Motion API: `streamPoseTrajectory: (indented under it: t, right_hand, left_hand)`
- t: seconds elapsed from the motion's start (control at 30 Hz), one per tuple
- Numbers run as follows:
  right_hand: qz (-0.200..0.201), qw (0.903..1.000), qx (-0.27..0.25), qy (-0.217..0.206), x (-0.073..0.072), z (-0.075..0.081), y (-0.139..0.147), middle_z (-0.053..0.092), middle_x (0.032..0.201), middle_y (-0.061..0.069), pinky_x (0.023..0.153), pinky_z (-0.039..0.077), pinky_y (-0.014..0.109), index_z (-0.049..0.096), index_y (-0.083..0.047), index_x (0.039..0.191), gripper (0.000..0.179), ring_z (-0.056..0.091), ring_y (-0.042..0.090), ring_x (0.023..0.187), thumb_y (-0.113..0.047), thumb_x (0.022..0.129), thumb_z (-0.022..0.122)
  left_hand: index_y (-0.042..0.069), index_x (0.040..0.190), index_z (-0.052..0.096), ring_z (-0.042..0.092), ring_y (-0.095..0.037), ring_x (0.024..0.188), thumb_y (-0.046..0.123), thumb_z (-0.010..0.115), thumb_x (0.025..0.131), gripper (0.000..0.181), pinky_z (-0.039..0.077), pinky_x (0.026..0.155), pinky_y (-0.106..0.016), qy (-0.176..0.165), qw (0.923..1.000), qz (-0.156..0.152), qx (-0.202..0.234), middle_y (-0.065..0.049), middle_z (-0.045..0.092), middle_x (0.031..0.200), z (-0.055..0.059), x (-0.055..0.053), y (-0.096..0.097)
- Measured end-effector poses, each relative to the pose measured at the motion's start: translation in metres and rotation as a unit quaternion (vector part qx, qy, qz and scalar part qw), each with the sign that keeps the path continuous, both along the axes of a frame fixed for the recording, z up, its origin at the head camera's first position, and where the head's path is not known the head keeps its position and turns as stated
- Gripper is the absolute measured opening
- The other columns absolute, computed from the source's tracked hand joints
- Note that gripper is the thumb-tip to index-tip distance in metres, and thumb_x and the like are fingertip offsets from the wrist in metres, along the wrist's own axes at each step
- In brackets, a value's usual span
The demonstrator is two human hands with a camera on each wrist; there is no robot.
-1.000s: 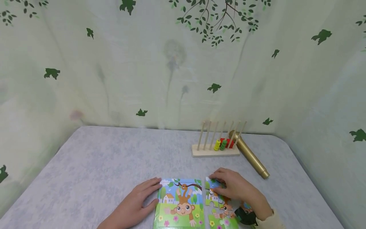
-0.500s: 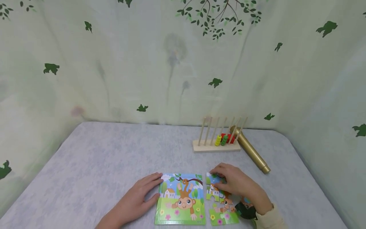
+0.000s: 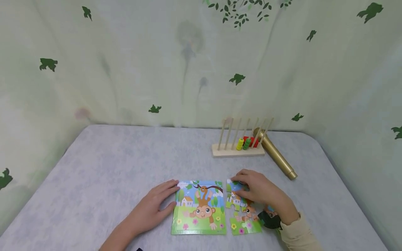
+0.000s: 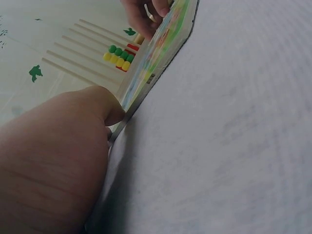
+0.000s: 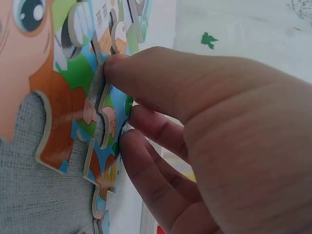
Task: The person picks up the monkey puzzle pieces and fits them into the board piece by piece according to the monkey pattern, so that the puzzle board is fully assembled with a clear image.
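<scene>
Green-bordered monkey board, head view: unmoved against left grip, fingers relaxed; only viewpoint tilts. Left wrist: thumb meets board's edge. Right wrist: puzzle pieces under right grip, pinch unclear; arranging not visibly advanced.

pass: tabletop left of left hand | narrow gap: board, puzzle pieces | obstacles behind: peg rack, gold tube

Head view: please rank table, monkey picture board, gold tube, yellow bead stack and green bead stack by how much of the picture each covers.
Largest to smallest:
1. table
2. monkey picture board
3. gold tube
Last: yellow bead stack and green bead stack, too alike to rank.
</scene>
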State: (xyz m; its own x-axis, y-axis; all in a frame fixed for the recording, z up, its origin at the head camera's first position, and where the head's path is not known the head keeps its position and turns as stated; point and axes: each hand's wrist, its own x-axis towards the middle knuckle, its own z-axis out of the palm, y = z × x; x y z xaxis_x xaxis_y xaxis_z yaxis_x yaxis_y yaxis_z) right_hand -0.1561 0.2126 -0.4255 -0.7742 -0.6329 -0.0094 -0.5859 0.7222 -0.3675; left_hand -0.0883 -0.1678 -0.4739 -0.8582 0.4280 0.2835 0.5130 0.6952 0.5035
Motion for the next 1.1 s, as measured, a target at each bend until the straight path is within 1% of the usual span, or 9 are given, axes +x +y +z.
streamPoseTrajectory:
  t: [0.1,0.13,0.2,0.3,0.47,0.6,0.77,0.9,1.1]
  right_hand:
    - [0.007,0.9999,-0.002,0.014,-0.0011,-0.0003,-0.0010,0.069,0.117,0.003,0.075,0.055,0.029,0.073,-0.011,0.125,0.036,0.064,0.013,0.093,-0.023,0.092,0.080]
    - [0.010,0.9998,-0.004,0.017,-0.0013,-0.0010,-0.0010,0.069,0.117,0.003,0.074,0.054,0.029,0.073,-0.011,0.125,0.036,0.064,0.012,0.092,-0.022,0.092,0.080]
    - [0.012,0.9998,-0.007,0.015,-0.0012,-0.0021,-0.0011,0.069,0.117,0.003,0.072,0.053,0.027,0.073,-0.011,0.124,0.035,0.063,0.011,0.090,-0.021,0.091,0.080]
    - [0.009,0.9999,-0.006,0.008,-0.0004,-0.0027,-0.0009,0.068,0.117,0.003,0.072,0.053,0.026,0.072,-0.011,0.125,0.035,0.062,0.010,0.089,-0.021,0.091,0.080]
    - [0.014,0.9999,-0.004,0.007,-0.0008,-0.0006,0.0004,0.068,0.118,0.004,0.073,0.054,0.028,0.072,-0.011,0.125,0.035,0.064,0.014,0.093,-0.021,0.093,0.079]
    - [0.020,0.9998,-0.003,0.008,-0.0018,0.0005,0.0011,0.068,0.119,0.004,0.076,0.056,0.032,0.072,-0.011,0.126,0.035,0.065,0.017,0.097,-0.023,0.094,0.078]
    - [0.026,0.9995,-0.005,0.017,-0.0015,-0.0002,0.0010,0.068,0.118,0.004,0.077,0.056,0.033,0.072,-0.011,0.126,0.034,0.065,0.017,0.097,-0.022,0.094,0.078]
    - [0.019,0.9995,-0.005,0.023,-0.0010,-0.0018,0.0000,0.068,0.118,0.004,0.076,0.056,0.031,0.072,-0.010,0.126,0.036,0.065,0.016,0.095,-0.023,0.094,0.078]
    - [-0.005,1.0000,0.002,-0.004,-0.0003,-0.0016,-0.0004,0.066,0.120,0.004,0.074,0.052,0.028,0.070,-0.011,0.130,0.040,0.061,0.012,0.092,-0.022,0.093,0.079]
  left_hand:
    - [0.011,0.140,0.064,0.048,-0.026,0.145,0.022,0.076,0.094,0.049,0.046,0.112,-0.052,-0.006,1.0000,0.001,0.000,0.000,0.051,0.156,0.0012,-0.0008,-0.0009]
    - [0.011,0.140,0.065,0.049,-0.026,0.144,0.021,0.077,0.094,0.048,0.047,0.112,-0.052,-0.004,1.0000,0.002,0.000,0.000,0.052,0.156,0.0015,-0.0005,-0.0011]
    - [0.011,0.139,0.065,0.049,-0.026,0.144,0.021,0.077,0.094,0.048,0.047,0.111,-0.052,-0.003,1.0000,0.002,0.000,0.000,0.052,0.155,0.0013,0.0003,-0.0015]
    - [0.010,0.138,0.066,0.050,-0.027,0.143,0.020,0.077,0.093,0.047,0.047,0.110,-0.052,0.007,1.0000,0.002,-0.001,-0.001,0.053,0.154,0.0010,0.0017,-0.0012]
    - [0.010,0.138,0.066,0.051,-0.028,0.142,0.019,0.077,0.094,0.047,0.047,0.110,-0.053,0.015,0.9999,-0.001,0.003,-0.001,0.054,0.154,0.0004,0.0013,-0.0005]
    - [0.010,0.139,0.065,0.049,-0.026,0.144,0.021,0.077,0.094,0.048,0.046,0.112,-0.051,0.002,1.0000,0.001,0.001,-0.001,0.052,0.155,-0.0003,-0.0002,-0.0007]
    - [0.010,0.139,0.065,0.048,-0.026,0.145,0.022,0.077,0.094,0.049,0.045,0.113,-0.051,-0.007,1.0000,0.001,-0.001,-0.001,0.052,0.156,0.0000,-0.0011,-0.0009]
    - [0.010,0.140,0.065,0.048,-0.026,0.145,0.022,0.077,0.094,0.049,0.046,0.113,-0.051,-0.010,1.0000,0.000,0.001,-0.001,0.052,0.156,0.0005,-0.0018,-0.0005]
    - [0.011,0.141,0.064,0.047,-0.025,0.146,0.023,0.076,0.095,0.049,0.045,0.114,-0.051,-0.020,0.9998,0.003,0.000,0.001,0.050,0.157,-0.0002,-0.0016,0.0003]
